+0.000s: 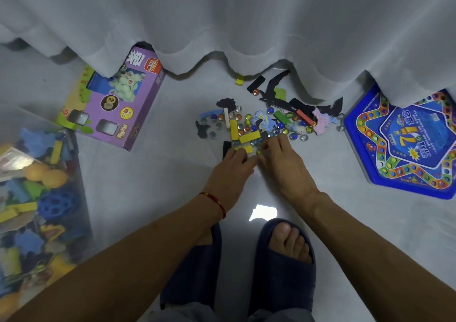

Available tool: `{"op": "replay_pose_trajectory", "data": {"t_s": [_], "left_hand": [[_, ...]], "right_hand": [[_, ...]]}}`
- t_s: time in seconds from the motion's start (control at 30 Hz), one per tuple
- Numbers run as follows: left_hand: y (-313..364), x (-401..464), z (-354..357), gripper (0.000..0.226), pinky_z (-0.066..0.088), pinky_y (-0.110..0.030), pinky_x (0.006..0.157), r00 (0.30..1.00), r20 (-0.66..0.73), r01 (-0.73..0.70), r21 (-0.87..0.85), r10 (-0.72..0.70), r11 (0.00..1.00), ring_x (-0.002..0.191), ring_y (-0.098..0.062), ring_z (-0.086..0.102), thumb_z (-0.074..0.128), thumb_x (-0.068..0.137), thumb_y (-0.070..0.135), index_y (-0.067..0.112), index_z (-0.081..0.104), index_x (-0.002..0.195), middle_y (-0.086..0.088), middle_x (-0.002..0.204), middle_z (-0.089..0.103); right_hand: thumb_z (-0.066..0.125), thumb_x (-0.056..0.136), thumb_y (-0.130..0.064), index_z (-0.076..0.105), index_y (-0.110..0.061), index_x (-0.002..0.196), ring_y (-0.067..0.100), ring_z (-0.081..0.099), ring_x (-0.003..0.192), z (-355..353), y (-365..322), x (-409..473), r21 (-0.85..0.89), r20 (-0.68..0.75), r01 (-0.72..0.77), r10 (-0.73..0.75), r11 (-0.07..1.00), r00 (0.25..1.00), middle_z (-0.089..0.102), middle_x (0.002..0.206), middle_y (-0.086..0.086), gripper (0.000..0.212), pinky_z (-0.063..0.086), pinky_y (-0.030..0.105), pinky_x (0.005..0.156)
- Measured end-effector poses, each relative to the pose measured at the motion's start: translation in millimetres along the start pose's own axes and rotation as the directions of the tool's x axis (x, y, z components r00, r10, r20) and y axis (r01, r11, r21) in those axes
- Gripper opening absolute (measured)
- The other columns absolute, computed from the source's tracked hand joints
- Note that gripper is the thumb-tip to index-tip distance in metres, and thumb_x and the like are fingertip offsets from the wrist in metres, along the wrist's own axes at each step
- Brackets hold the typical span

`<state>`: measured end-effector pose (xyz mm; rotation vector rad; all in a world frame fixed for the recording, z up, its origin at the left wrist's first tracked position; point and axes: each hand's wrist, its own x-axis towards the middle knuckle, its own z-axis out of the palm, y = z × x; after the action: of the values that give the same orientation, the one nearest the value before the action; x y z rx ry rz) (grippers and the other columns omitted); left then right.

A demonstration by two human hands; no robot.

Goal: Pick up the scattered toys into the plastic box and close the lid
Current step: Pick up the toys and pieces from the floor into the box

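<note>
Both my hands sit mid-frame at the near edge of the toy pile (259, 124). My left hand (230, 171) curls onto a yellow block (245, 148); my right hand (283, 160) lies spread, fingers down on marbles (293, 136), probably raking them together. Grip on either: can't tell. Plastic box (32, 193) at far left, half full, no lid seen. Curtain (222, 25) hangs across the top.

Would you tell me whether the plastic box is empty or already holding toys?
Holding toys: the plastic box shows blocks, foam pieces and balls through its clear wall.
</note>
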<state>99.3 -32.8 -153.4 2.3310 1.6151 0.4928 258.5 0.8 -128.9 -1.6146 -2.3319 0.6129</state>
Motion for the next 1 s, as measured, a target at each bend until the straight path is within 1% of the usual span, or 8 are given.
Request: {"op": "replay_pose_trajectory", "data": {"t_s": [0.1, 0.2, 0.4, 0.5, 0.67, 0.8, 0.9, 1.0], "left_hand": [[-1, -6, -1, 0.016, 0.049, -0.034, 0.063, 0.999, -0.006, 0.054, -0.071, -0.054, 0.996, 0.074, -0.027, 0.053, 0.076, 0.075, -0.001, 0.005, 0.066, 0.086, -0.011, 0.082, 0.058], [7, -8, -18, 0.011, 0.04, -0.02, 0.071, 0.937, -0.072, 0.315, -0.26, -0.343, 0.913, 0.077, -0.019, 0.055, 0.075, 0.078, 0.006, 0.009, 0.068, 0.086, -0.006, 0.084, 0.06], [14, -15, -65, 0.009, 0.054, -0.017, 0.068, 0.698, 0.115, 0.598, -0.636, -0.707, 0.488, 0.074, -0.01, 0.064, 0.073, 0.084, 0.019, 0.017, 0.071, 0.093, 0.004, 0.084, 0.069], [22, -32, -91, 0.01, 0.057, -0.021, 0.066, 0.566, 0.256, 0.633, -0.744, -0.783, 0.214, 0.071, -0.014, 0.067, 0.072, 0.085, 0.014, 0.013, 0.072, 0.094, -0.004, 0.086, 0.071], [35, -71, -156, 0.011, 0.059, -0.031, 0.068, 0.414, 0.291, 0.548, -0.836, -0.863, -0.019, 0.067, -0.013, 0.066, 0.071, 0.086, 0.011, 0.015, 0.072, 0.096, -0.006, 0.09, 0.072], [34, -103, -228, 0.014, 0.053, -0.025, 0.061, 0.462, 0.286, 0.353, -0.928, -0.84, -0.122, 0.067, -0.016, 0.06, 0.069, 0.087, 0.01, 0.01, 0.073, 0.101, -0.008, 0.085, 0.07], [20, -132, -287, 0.015, 0.051, -0.022, 0.056, 0.487, 0.304, 0.179, -0.952, -0.819, -0.247, 0.063, -0.014, 0.055, 0.068, 0.086, 0.011, 0.006, 0.071, 0.1, -0.007, 0.083, 0.066], [-8, -172, -340, 0.016, 0.052, -0.019, 0.056, 0.402, 0.164, 0.081, -0.986, -0.901, -0.143, 0.062, -0.012, 0.055, 0.065, 0.09, 0.013, 0.004, 0.07, 0.102, -0.007, 0.081, 0.064]], "right_hand": [[0.051, 0.101, -0.036, 0.049, -0.012, 0.118, 0.017, 0.05, 0.078, 5, -2, 2, -0.047, 0.002, -0.041, 0.041, 0.998, 0.999, 0.053, 0.108, 0.009, 0.03, 0.05, 0.036, 0.066], [0.052, 0.099, -0.043, 0.046, -0.013, 0.122, 0.024, 0.056, 0.082, 11, -7, 5, -0.014, -0.014, -0.126, 0.126, 0.992, 0.992, 0.054, 0.11, 0.009, 0.038, 0.052, 0.04, 0.069], [0.048, 0.103, -0.031, 0.035, -0.008, 0.147, 0.031, 0.061, 0.094, 18, -7, 0, -0.064, 0.024, -0.108, 0.11, 0.992, 0.994, 0.058, 0.122, 0.016, 0.051, 0.053, 0.041, 0.077], [0.045, 0.101, -0.012, 0.041, -0.004, 0.135, 0.034, 0.061, 0.084, 7, -15, -3, -0.175, 0.12, -0.068, 0.09, 0.982, 0.989, 0.057, 0.119, 0.019, 0.035, 0.052, 0.042, 0.07], [0.047, 0.099, -0.011, 0.049, -0.008, 0.121, 0.027, 0.06, 0.089, -23, -31, -21, -0.232, 0.294, -0.004, 0.074, 0.973, 0.953, 0.059, 0.115, 0.013, 0.022, 0.052, 0.038, 0.079], [0.054, 0.098, -0.017, 0.068, -0.008, 0.103, 0.022, 0.061, 0.075, -77, -100, -15, 0.197, 0.462, -0.396, 0.271, 0.897, 0.844, 0.069, 0.089, 0.011, 0.018, 0.047, 0.028, 0.061], [0.051, 0.1, -0.009, 0.065, -0.003, 0.111, 0.025, 0.054, 0.074, -133, -197, -1, 0.443, 0.764, -0.611, 0.08, 0.656, 0.64, 0.064, 0.082, 0.017, 0.019, 0.041, 0.025, 0.053], [0.05, 0.099, -0.003, 0.063, -0.002, 0.111, 0.017, 0.059, 0.067, -165, -295, 11, 0.408, 0.831, -0.477, -0.101, 0.778, 0.546, 0.063, 0.086, 0.015, 0.018, 0.04, 0.021, 0.049]]}}
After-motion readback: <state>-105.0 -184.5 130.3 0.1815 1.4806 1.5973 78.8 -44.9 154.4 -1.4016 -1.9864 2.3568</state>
